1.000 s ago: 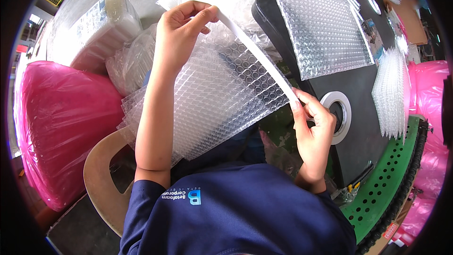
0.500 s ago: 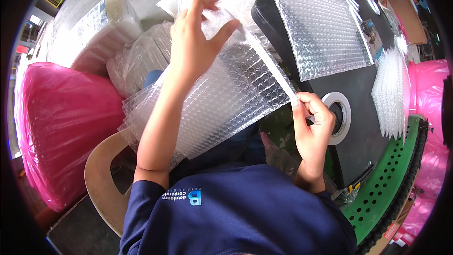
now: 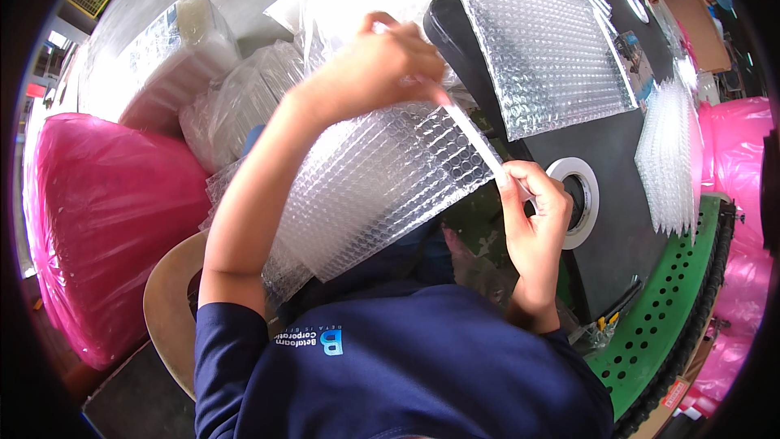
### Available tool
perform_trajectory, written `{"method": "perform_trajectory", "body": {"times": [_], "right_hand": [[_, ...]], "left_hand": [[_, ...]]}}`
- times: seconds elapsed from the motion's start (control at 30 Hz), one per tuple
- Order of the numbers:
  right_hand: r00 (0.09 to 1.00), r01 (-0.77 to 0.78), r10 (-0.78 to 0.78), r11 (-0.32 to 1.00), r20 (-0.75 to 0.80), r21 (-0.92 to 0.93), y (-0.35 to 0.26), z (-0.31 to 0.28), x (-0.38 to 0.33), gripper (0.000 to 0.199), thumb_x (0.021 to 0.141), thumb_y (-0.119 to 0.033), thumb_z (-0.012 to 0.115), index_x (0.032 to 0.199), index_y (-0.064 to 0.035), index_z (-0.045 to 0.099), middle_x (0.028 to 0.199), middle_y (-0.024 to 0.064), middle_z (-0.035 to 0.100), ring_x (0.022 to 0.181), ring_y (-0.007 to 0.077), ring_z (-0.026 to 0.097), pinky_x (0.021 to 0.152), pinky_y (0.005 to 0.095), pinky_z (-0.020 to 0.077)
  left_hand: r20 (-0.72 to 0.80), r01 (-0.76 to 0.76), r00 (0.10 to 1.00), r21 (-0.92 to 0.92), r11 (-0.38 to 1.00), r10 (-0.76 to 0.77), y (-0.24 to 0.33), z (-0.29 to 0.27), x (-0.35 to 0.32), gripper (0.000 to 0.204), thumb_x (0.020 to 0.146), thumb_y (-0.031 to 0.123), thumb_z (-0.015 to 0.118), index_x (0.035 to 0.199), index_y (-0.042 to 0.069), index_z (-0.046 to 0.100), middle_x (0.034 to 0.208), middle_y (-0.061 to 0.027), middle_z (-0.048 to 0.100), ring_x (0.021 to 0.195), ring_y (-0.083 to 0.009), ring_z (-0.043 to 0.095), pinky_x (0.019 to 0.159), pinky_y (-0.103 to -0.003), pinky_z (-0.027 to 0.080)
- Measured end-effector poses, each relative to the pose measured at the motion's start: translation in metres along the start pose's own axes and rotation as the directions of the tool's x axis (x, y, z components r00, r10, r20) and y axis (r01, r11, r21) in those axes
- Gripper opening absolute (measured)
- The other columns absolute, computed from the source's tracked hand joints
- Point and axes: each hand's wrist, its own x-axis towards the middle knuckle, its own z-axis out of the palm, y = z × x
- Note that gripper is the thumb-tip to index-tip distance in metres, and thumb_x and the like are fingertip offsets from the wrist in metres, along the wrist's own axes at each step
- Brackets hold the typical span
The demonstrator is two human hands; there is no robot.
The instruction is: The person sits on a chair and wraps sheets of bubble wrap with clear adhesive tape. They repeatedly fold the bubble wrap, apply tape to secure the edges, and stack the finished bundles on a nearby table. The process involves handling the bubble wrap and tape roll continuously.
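The bubble-wrap bag (image 3: 382,187) is lying over the person's lap, its white strip (image 3: 475,140) being pinched between the left hand (image 3: 382,65) and right hand (image 3: 532,215), seemingly only partly peeled.

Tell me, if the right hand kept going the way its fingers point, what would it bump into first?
Probably the white strip the right hand already pinches, then the bubble wrap sheet just beyond; depth is hard to judge here.
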Motion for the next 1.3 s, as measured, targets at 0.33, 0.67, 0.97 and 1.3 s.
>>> {"method": "perform_trajectory", "body": {"times": [0.33,0.67,0.97,1.3], "right_hand": [[1.0,0.021,-0.02,1.0,-0.011,0.021,0.001,0.0,0.001,0.003,0.086,-0.002,0.066,0.085,-0.0034,0.064,0.061,0.0033,0.057,0.046,0.013,0.048,0.059,0.0279,0.0325],[0.99,0.051,-0.09,0.945,-0.106,-0.323,-0.008,0.014,-0.004,0.006,0.084,-0.008,0.069,0.09,-0.0091,0.068,0.058,-0.0015,0.059,0.048,0.0141,0.05,0.069,0.0312,0.0347],[0.97,0.116,-0.192,0.903,-0.148,-0.413,0.002,0.031,-0.006,0.003,0.085,-0.01,0.07,0.086,-0.0099,0.067,0.06,-0.0012,0.061,0.05,0.0158,0.052,0.07,0.032,0.0347],[0.961,0.218,-0.264,0.908,-0.086,-0.358,0.011,0.027,0.001,0.005,0.082,-0.006,0.068,0.086,-0.0084,0.066,0.063,-0.0008,0.061,0.055,0.0159,0.053,0.073,0.033,0.0325]], "left_hand": [[-0.084,-0.157,0.987,-0.236,0.959,0.14,0.056,-0.006,0.014,0.025,0.082,0.029,0.073,0.1,0.012,0.068,0.103,-0.0033,0.069,0.098,-0.0229,0.065,0.087,-0.034,0.049],[0.234,0.526,0.851,-0.343,0.778,-0.471,0.098,-0.003,0.019,0.018,0.073,0.021,0.068,0.069,0.004,0.067,0.06,-0.0119,0.064,0.055,-0.026,0.064,0.053,-0.034,0.051],[0.286,0.656,0.751,-0.424,0.624,-0.595,0.082,0.026,0.015,0.021,0.073,0.018,0.07,0.066,-0.001,0.068,0.058,-0.0137,0.063,0.053,-0.0225,0.064,0.053,-0.034,0.05],[0.363,0.477,0.879,-0.639,0.603,-0.309,0.063,0.02,-0.001,0.019,0.087,0.015,0.066,0.085,-0.003,0.071,0.076,-0.0118,0.072,0.071,-0.0149,0.07,0.066,-0.028,0.053]]}}
